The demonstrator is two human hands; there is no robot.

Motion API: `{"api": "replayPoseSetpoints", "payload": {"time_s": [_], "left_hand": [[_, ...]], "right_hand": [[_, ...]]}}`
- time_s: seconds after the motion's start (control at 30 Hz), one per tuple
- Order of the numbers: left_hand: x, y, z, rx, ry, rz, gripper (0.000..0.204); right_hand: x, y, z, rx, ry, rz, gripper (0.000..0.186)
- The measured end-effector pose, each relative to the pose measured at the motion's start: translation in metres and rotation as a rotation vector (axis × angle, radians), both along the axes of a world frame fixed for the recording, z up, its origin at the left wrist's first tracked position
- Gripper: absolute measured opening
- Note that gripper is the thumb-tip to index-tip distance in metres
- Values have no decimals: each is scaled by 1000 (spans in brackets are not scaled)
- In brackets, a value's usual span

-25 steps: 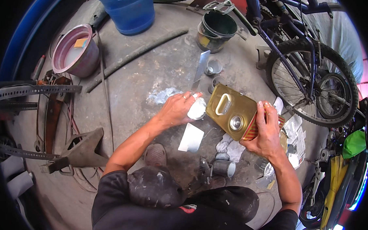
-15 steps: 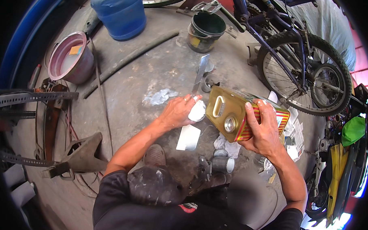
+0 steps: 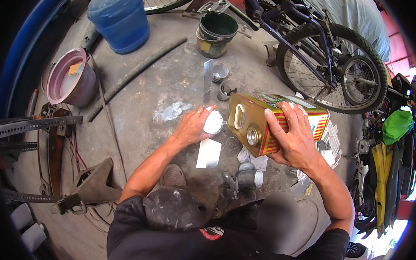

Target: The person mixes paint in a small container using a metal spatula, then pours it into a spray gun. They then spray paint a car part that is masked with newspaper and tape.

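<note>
My left hand [image 3: 192,126] is closed around a small cup [image 3: 213,123] with white material in it. A long metal strip [image 3: 207,82] reaches away from its fingertips; whether the hand grips it I cannot tell. My right hand [image 3: 292,137] grips a gold rectangular metal can [image 3: 246,112] with red and yellow stripes, tilted on its side toward the cup. A thin clear stream shows between can and cup. Below the cup lies a white card [image 3: 209,153]. Beyond the can stand two small grey cups, one pale [image 3: 219,71] and one dark-stained [image 3: 226,90].
A dark bucket [image 3: 216,35], a blue water jug [image 3: 120,24] and a pink bucket [image 3: 67,81] stand farther off. A bicycle wheel [image 3: 331,68] is at the right. A long pole [image 3: 139,75] and a metal stand [image 3: 91,185] lie leftward. Near me is a metal cylinder [image 3: 250,178].
The whole view has shifted, so the scene sits farther left. The can is tilted more toward the cup, and a thin stream now shows between them. Both hands keep their holds.
</note>
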State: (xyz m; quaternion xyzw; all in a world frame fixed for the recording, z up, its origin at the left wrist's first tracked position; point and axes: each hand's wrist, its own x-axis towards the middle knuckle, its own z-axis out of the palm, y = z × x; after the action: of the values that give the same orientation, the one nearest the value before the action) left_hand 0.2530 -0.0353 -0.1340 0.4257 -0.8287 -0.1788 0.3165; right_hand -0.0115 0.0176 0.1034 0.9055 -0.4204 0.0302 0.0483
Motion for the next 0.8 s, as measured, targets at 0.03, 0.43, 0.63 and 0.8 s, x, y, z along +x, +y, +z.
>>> {"api": "replayPoseSetpoints", "payload": {"time_s": [0.03, 0.43, 0.63, 0.8], "left_hand": [[1, 0, 0, 33, -1, -7, 89], [1, 1, -2, 59, -18, -25, 88], [-4, -1, -6, 75, -27, -70, 89], [-11, -4, -10, 77, -34, -89, 89]], "right_hand": [[0, 1, 1, -7, 11, -3, 105], [-2, 1, 1, -7, 33, -20, 105], [-7, -1, -2, 8, 35, -35, 106], [-12, -4, -9, 23, 19, -52, 106]]}}
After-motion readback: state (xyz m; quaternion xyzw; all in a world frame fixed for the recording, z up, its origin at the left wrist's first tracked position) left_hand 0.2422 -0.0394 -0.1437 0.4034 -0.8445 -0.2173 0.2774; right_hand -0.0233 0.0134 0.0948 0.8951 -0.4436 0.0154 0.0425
